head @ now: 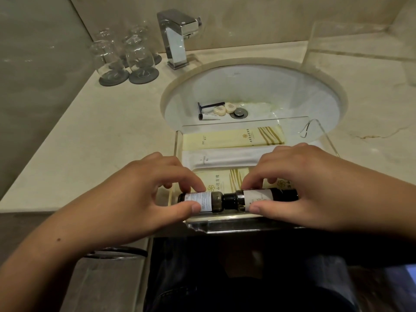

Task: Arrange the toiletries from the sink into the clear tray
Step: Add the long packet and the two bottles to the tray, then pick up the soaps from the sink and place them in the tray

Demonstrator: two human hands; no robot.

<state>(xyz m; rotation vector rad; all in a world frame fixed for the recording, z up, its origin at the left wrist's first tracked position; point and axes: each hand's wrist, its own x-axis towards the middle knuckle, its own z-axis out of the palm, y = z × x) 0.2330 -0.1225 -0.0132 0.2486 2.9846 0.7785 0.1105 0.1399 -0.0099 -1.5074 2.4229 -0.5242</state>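
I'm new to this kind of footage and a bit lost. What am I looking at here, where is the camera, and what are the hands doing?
There is no machine here: a person wears a camera on the head, looking down at their own bare hands. The left hand and right hand each grip a small dark bottle: the left bottle and the right bottle lie end to end at the near edge of a clear tray, which already holds flat packets. In the sink remain a razor, a small tube and two round soaps.
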